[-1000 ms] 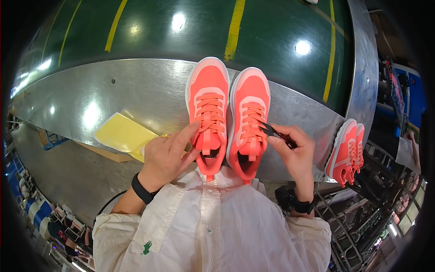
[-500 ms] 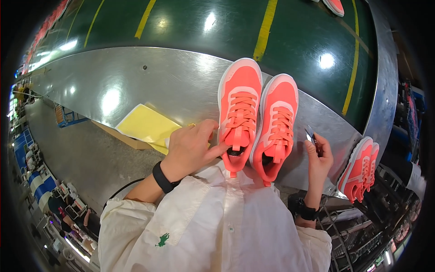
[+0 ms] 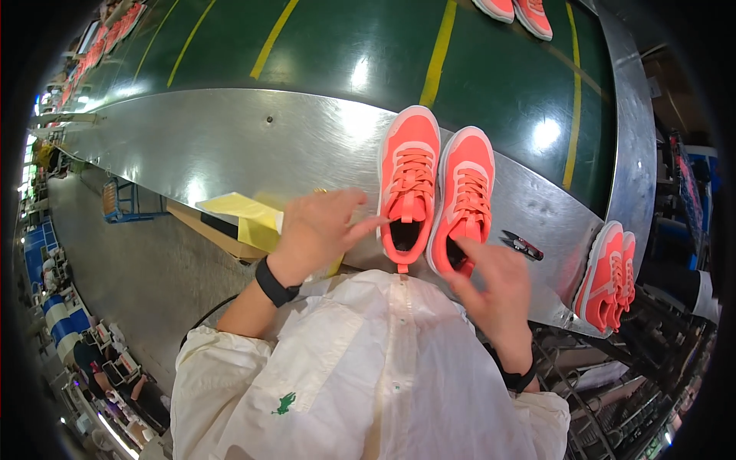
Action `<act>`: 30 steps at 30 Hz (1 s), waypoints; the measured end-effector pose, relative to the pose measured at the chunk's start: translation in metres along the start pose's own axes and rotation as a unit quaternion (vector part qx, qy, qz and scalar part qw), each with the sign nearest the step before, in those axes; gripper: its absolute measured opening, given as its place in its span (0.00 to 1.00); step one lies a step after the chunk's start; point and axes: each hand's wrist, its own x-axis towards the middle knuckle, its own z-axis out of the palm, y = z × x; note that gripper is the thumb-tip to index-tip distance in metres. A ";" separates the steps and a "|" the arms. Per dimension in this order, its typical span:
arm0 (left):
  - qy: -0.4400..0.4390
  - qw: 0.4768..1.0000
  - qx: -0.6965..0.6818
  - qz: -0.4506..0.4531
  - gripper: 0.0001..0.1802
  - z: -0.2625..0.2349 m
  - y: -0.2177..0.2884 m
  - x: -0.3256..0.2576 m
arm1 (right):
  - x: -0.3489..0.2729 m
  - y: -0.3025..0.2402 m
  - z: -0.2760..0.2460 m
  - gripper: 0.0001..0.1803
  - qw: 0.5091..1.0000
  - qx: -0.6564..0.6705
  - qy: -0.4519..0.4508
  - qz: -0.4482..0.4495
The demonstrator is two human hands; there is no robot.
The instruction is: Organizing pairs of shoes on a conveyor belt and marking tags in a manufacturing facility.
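Observation:
Two coral-pink sneakers, a left shoe (image 3: 412,165) and a right shoe (image 3: 468,184), sit side by side on the metal ledge with toes pointing away from me. My left hand (image 3: 316,230) hovers beside the left shoe's opening, thumb stretched toward the collar, nothing in its grasp. Slightly blurred, my right hand (image 3: 500,291) is at the heel of the right shoe, thumb and fingers apart; whether it touches the collar is hard to see. Small black thread snips (image 3: 524,245) lie on the metal just right of that shoe.
A second pair of coral sneakers (image 3: 604,280) stands at the ledge's right end. Beyond the metal ledge (image 3: 230,146) runs a green conveyor belt (image 3: 337,46) with yellow stripes, carrying more shoes (image 3: 533,17). Yellow paper (image 3: 257,222) sticks out of a cardboard box (image 3: 207,230) at left.
My right hand has let go of the snips, now on the ledge, and moved left to the right shoe's heel. Shoes on the belt have come further into view.

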 end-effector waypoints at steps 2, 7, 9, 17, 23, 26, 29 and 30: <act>0.019 1.000 0.008 -0.023 0.14 -0.014 -0.006 0.004 | 0.007 -0.017 0.012 0.23 0.997 -0.050 -0.058 -0.015; 0.192 0.964 -0.110 -0.148 0.15 -0.056 -0.019 0.034 | 0.017 -0.007 0.040 0.24 0.984 -0.129 -0.127 -0.005; 0.234 0.948 -0.142 -0.162 0.17 -0.067 -0.027 0.042 | 0.024 0.014 0.029 0.24 0.984 -0.136 -0.107 -0.029; 0.286 0.895 -0.284 -0.192 0.22 -0.056 -0.028 0.057 | 0.055 -0.031 -0.021 0.19 0.984 -0.117 0.098 -0.092; 0.237 0.861 -0.411 -0.184 0.23 -0.037 0.011 0.058 | 0.097 -0.057 0.023 0.13 0.976 0.211 0.021 0.042; 0.173 0.855 -0.464 -0.152 0.14 -0.034 0.005 0.043 | 0.101 -0.032 0.024 0.13 0.916 0.388 0.023 0.097; 0.116 0.857 -0.476 -0.158 0.10 -0.029 0.008 0.036 | 0.097 -0.027 0.031 0.14 0.919 0.383 0.015 0.086; 0.116 0.864 -0.459 -0.170 0.09 -0.025 0.010 0.034 | 0.094 -0.030 0.034 0.14 0.918 0.385 0.014 0.090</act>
